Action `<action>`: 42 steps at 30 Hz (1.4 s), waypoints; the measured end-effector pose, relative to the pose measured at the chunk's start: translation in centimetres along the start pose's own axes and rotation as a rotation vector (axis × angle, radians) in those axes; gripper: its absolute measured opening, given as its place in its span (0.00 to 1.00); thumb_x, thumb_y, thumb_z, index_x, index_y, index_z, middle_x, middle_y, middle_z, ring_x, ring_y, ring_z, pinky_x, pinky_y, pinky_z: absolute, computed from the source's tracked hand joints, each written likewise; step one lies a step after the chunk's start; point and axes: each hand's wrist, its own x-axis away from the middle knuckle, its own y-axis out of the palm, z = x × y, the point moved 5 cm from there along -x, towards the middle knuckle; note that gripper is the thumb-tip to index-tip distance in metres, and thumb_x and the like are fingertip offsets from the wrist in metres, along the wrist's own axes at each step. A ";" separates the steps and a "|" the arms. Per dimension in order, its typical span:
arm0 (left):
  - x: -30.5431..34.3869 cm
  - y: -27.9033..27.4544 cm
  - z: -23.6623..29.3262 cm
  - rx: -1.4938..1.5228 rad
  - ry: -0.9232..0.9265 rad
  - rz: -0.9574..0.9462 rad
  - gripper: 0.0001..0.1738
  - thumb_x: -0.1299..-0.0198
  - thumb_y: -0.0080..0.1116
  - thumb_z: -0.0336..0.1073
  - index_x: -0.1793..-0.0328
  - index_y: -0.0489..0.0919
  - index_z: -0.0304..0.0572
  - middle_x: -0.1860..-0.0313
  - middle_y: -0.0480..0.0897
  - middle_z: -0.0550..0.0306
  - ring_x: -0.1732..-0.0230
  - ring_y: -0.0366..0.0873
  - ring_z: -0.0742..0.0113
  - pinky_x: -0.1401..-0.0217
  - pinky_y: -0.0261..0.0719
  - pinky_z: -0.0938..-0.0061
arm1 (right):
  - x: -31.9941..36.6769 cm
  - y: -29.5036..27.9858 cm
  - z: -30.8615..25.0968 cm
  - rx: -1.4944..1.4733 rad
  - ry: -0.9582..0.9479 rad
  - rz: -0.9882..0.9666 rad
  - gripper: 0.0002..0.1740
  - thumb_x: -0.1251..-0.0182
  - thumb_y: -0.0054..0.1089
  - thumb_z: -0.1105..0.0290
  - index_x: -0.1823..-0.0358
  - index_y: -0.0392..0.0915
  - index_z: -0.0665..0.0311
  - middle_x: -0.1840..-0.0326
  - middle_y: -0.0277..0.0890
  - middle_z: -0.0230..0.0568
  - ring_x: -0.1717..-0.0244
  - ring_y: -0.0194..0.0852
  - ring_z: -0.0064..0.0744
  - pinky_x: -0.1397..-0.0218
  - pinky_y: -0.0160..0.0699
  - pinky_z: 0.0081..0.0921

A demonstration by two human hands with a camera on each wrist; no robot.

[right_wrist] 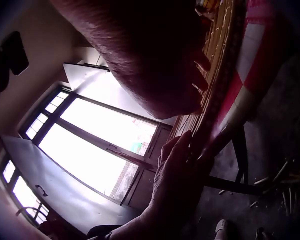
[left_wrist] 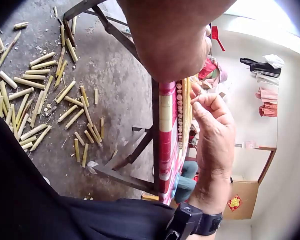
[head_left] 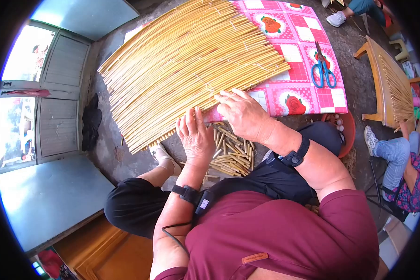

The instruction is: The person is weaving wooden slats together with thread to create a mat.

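A mat of thin yellow reed sticks point(head_left: 186, 60), bound with rows of white string point(head_left: 205, 81), lies over a table covered in a pink rose-print cloth point(head_left: 295, 103). My left hand point(head_left: 194, 140) rests on the mat's near edge, its fingers extended over the outermost sticks. At that same edge, farther right, my right hand point(head_left: 245, 114) has thumb and forefinger pinched together beside a string tie. The left wrist view shows these fingertips meeting at the stick ends, the fine string between them barely visible. In the right wrist view the left hand point(right_wrist: 175, 180) lies along the edge.
Blue-handled scissors point(head_left: 323, 74) lie on the cloth at right. Cut stick pieces point(head_left: 233, 151) litter the floor below the edge, near a red basin point(head_left: 347, 135). A grey metal-topped cabinet point(head_left: 56, 200) stands left. Other people sit at right by a wooden stand point(head_left: 380, 88).
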 end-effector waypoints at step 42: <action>0.2 -1.8 -2.7 0.099 0.095 0.006 0.29 0.48 0.60 0.28 0.36 0.72 0.37 0.35 0.68 0.42 0.33 0.62 0.40 0.29 0.60 0.49 | -1.9 0.3 0.3 0.056 0.030 -0.153 0.14 0.51 0.56 0.73 0.60 0.78 0.67 0.46 0.78 0.53 0.41 0.74 0.47 0.36 0.68 0.42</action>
